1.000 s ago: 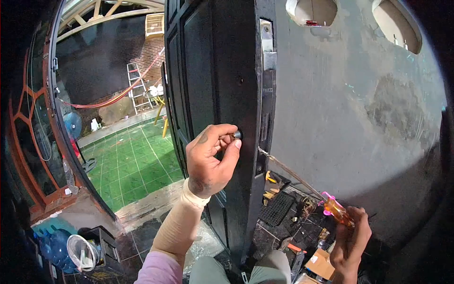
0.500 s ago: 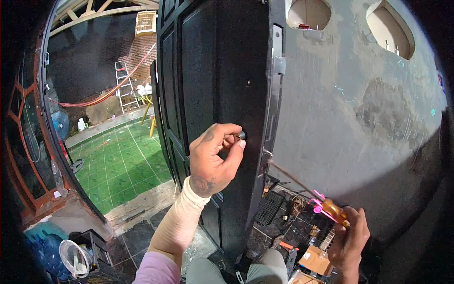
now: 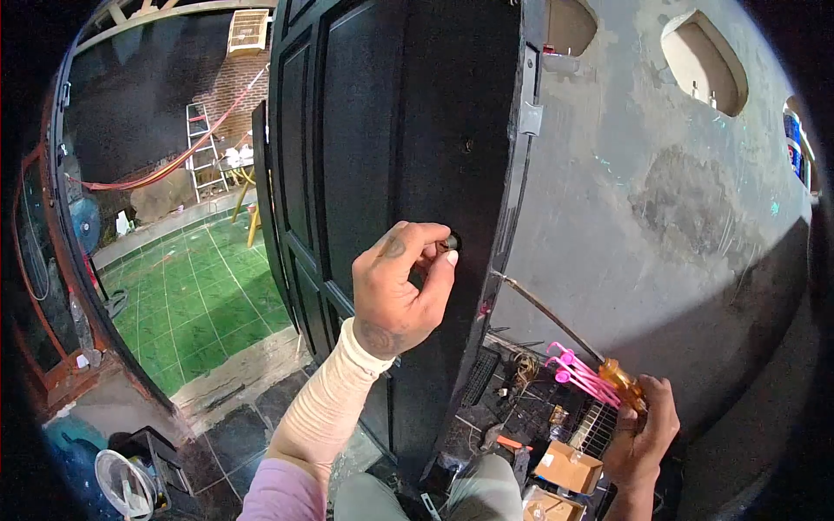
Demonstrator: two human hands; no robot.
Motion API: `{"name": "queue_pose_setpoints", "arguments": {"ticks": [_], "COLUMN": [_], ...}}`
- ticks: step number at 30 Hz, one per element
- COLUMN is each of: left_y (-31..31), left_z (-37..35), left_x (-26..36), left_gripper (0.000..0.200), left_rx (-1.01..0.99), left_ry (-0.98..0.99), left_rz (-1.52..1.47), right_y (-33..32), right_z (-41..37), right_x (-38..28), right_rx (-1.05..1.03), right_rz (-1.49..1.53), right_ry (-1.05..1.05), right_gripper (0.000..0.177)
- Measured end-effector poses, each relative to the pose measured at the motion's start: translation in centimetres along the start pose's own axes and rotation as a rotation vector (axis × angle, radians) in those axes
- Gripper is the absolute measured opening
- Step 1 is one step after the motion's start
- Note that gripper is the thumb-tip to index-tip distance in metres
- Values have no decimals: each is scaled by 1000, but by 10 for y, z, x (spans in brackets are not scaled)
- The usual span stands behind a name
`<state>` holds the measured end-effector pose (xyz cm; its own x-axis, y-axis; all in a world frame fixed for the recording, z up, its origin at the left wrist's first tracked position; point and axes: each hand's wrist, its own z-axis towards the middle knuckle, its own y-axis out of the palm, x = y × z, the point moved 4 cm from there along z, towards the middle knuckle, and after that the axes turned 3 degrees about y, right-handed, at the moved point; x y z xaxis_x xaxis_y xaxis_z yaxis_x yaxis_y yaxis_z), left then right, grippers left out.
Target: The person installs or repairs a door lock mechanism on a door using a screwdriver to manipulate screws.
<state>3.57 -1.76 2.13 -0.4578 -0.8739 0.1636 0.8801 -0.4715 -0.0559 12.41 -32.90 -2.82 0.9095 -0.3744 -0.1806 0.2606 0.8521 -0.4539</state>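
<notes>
A dark panelled door [image 3: 365, 130] stands open in front of me. My left hand [image 3: 404, 282] pinches a small dark lock cylinder [image 3: 452, 241] at the door's face between thumb and forefinger. Fingers wrapped round the amber handle, my right hand [image 3: 645, 425] holds a long screwdriver [image 3: 556, 319]. Its tip meets the door's narrow edge, just below the level of the cylinder; whether it sits in a screw is too small to tell. Higher on that edge is a metal lock plate [image 3: 531, 117]. Another small hole [image 3: 468, 146] shows in the door above the cylinder.
Pink plastic hangers [image 3: 578, 373], an open cardboard box [image 3: 569, 466], an orange-handled hammer [image 3: 511, 442] and cables lie on the floor at right. A grey wall [image 3: 599, 234] rises behind. Left, a doorway gives onto green tiles [image 3: 187, 304], with a ladder [image 3: 204, 152] and hammock beyond.
The screwdriver tip has moved slightly and now meets the door edge. My left hand keeps its pinch on the cylinder. The view has turned a little, and the door's face appears wider.
</notes>
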Motion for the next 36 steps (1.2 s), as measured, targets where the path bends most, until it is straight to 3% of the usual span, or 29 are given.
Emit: {"name": "queue_pose_setpoints", "arguments": {"ticks": [4,5,8,12,15,17,20,21,24,25,27,29,33,35,36], "left_y": [0,-1,-2,-3,-4,-4,-5,-5,-4,-3,-2,0,0,1,1], "left_z": [1,0,2,3,3,3,3,3,6,7,7,6,2,1,0], "left_x": [0,0,0,0,-1,-1,-3,-3,-5,-5,-6,-6,-8,-7,-7], "left_gripper": [18,18,19,20,19,18,17,17,18,17,18,19,22,24,25], "left_rx": [7,7,9,3,9,23,22,20,15,18,26,54,85,111,123], "left_ry": [-5,-7,26,55,72,80,99,105,139,145,149,165,184,210,223], "left_rz": [-25,-25,-26,-20,-20,-32,-41,-40,-40,-41,-40,-43,-27,-11,-1], "right_y": [-7,-9,-13,-23,-39,-46,-52,-48,-44,-46,-47,-40,-38,-33,-28], "right_z": [4,4,7,25,37,49,50,61,66,67,60,56,40,20,26], "right_x": [-10,-11,-11,-19,-18,-31,-33,-25,-24,-30,-14,-12,-8,5,-8], "right_rx": [5,-19,9,-174,-207,-162,-235,-210,-354,-327,-238,-124,54,-11,-27], "right_rz": [-70,-85,-145,-290,-476,-517,-497,-305,439,524,525,507,-71,-3,-20], "right_ry": [92,135,-34,-94,-287,-409,-358,-325,653,737,491,315,85,274,223], "right_gripper": [20,25,35,40,63,60,52,43,43,44,49,43,21,27,32]}}
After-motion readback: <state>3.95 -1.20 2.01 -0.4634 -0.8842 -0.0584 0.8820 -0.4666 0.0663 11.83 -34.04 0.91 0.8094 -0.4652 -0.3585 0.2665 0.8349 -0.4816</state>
